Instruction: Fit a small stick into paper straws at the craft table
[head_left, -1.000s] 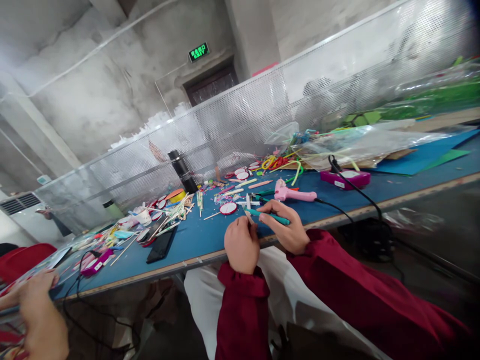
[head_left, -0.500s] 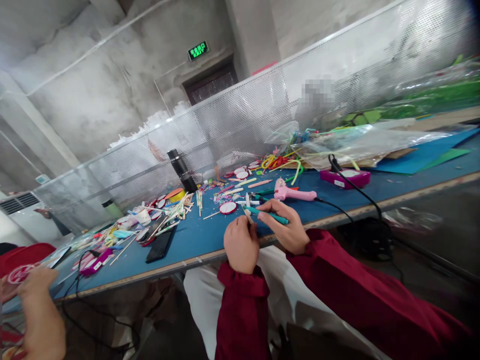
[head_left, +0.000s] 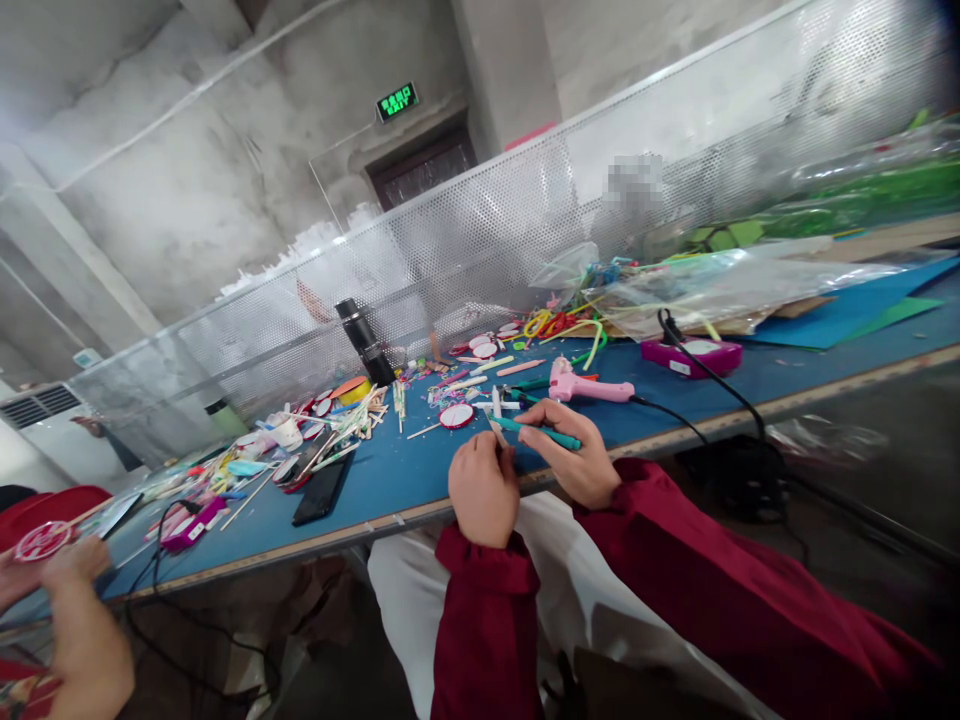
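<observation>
Within the right hand [head_left: 577, 462], a slim teal tool [head_left: 559, 437].

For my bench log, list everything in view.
Long bench: 1, blue, across view
Perforated metal divider: 1, grey, behind bench
Exit sign: 1, green, upper wall
Cylindrical bottle: 1, black, by divider
Phone-like slab: 1, black, left of centre
Pistol-shaped plastic glue gun: 1, pink, right of centre
Cabled boxes: 2, purple, right and left
Red-rimmed discs: several, white, centre
Thin sticks: many, pale, left
Flat sheets: several, clear, blue, green, right
Small oddments: many, multicoloured, across bench
Round piece: 1, red-white, at co-worker's hand, far left
Pen-shaped tool: 1, teal, in right hand
Thin strip: 1, pale, in left hand
Left hand, right hand: 2, red sleeves, bench's near edge
</observation>
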